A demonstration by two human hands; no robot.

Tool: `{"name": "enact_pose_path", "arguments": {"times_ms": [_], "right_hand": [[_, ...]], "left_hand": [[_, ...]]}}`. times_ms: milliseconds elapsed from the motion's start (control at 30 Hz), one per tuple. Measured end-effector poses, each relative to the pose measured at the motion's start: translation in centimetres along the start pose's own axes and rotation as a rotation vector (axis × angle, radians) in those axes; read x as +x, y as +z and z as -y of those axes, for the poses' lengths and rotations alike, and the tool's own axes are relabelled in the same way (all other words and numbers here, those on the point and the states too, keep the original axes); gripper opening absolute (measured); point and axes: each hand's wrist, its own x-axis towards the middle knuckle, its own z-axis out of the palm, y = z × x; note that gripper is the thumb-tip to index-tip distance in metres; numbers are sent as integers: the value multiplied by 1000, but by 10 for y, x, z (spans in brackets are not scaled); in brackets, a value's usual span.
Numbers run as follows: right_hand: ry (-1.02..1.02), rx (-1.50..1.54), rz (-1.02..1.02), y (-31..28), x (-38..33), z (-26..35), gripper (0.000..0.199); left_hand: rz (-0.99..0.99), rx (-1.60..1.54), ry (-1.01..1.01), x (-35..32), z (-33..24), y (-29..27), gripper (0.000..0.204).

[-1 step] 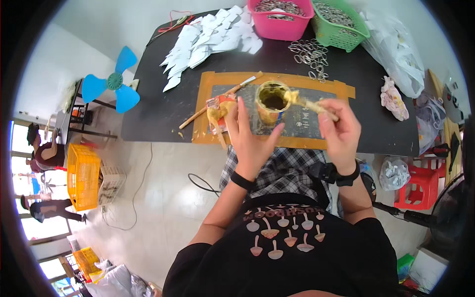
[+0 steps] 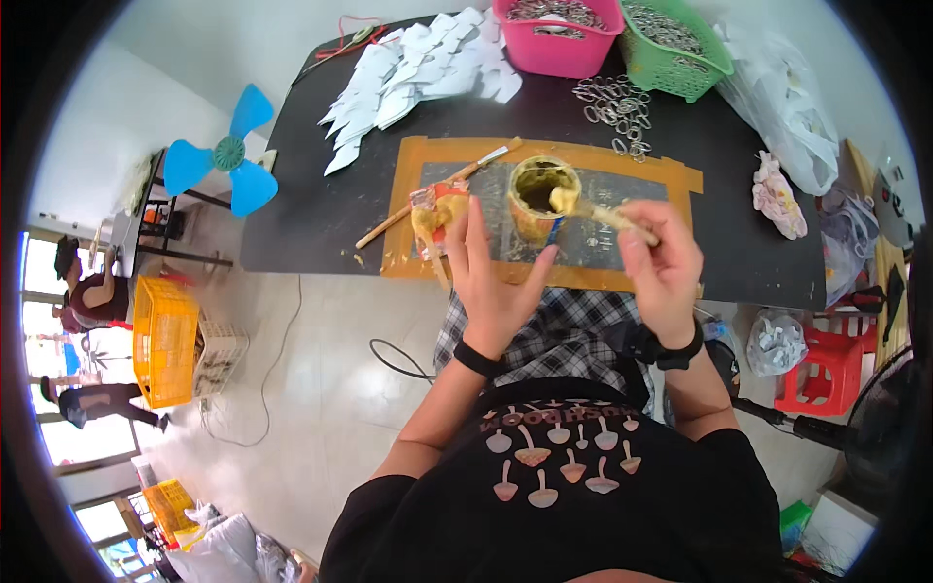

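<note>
The left hand (image 2: 496, 282) lay open, palm down and fingers spread, with its thumb against the side of an open can (image 2: 542, 199) of yellow paste. The can stood on a dark mat (image 2: 622, 238) edged with orange tape, near the front of the black table (image 2: 321, 209). The right hand (image 2: 663, 267), at four o'clock from the can, was closed around a wooden stick (image 2: 607, 216) whose paste-covered tip rested at the can's rim. At nine o'clock from the can lay a yellow-smeared lump (image 2: 435, 216) and a long brush (image 2: 437, 192). White paper cutouts (image 2: 413, 73) were heaped at eleven o'clock, a pile of metal rings (image 2: 612, 107) at one o'clock, with a pink basket (image 2: 559, 34) and a green basket (image 2: 675, 44) beyond.
</note>
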Motion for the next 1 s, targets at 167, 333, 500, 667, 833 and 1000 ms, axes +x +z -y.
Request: {"name": "enact_pose_path", "arguments": {"times_ms": [167,333,500,667,833,1000], "right_hand": [[-90,-154,204,48,-14,-7,16],[-325,-337,119,102,-12,-42,15],[-211,-488,132,130,-7,-56,10],[-167,-529,171,132,-5,-63,11],[-157,-569,238,134,-2,-57,13],[-45,-291,155,135,3,-72,10]], "left_hand": [[-137,170,30,-16,36,-47,49],[-54,433,-134,-12,57,-61,27],[-28,419,-148,-9,73,-55,15],[-114,355,-126,-7,63,-55,13],[-132,135,-249,-18,48,-43,20],[-30,371,76,-21,68,-35,30]]}}
